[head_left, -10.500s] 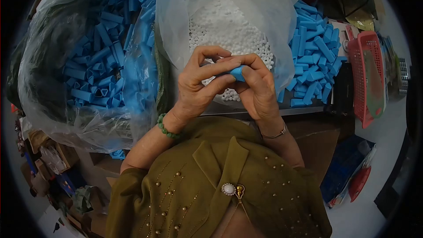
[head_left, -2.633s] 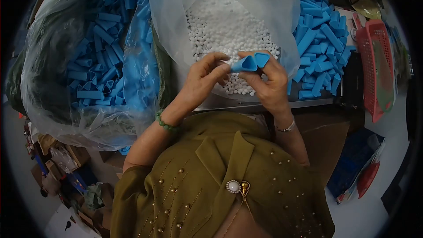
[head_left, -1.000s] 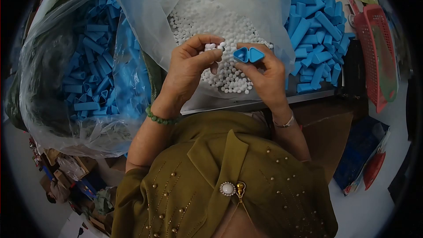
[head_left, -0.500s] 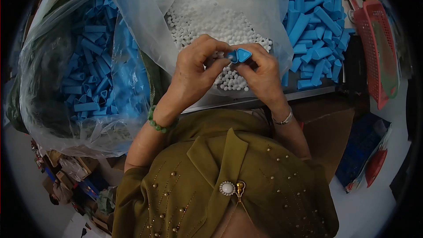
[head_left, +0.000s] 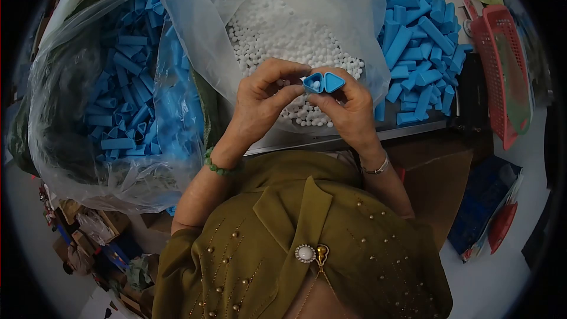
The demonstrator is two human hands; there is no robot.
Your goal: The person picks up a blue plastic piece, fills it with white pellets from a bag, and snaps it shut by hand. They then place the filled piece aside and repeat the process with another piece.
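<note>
My right hand (head_left: 348,99) is closed around a small blue triangular case (head_left: 334,82), its lid hinged open and a few white balls visible inside it. Right beside the case's mouth is my left hand (head_left: 264,95), fingers pinched together, with white balls partly visible in its curled fingers. Behind and below both hands lies a spread of loose white balls (head_left: 277,29) on a clear plastic sheet (head_left: 204,20). A green bead bracelet circles my left wrist.
A clear plastic bag (head_left: 65,165) full of blue triangular cases (head_left: 126,62) stands at the left. More blue cases (head_left: 422,74) are heaped at the right, beside a pink perforated basket (head_left: 496,94). The metal table edge (head_left: 413,130) runs in front of my body.
The left hand has moved rightward to the blue case since a second ago, and white balls now show inside it. Earlier frames show the case closed, then open.
</note>
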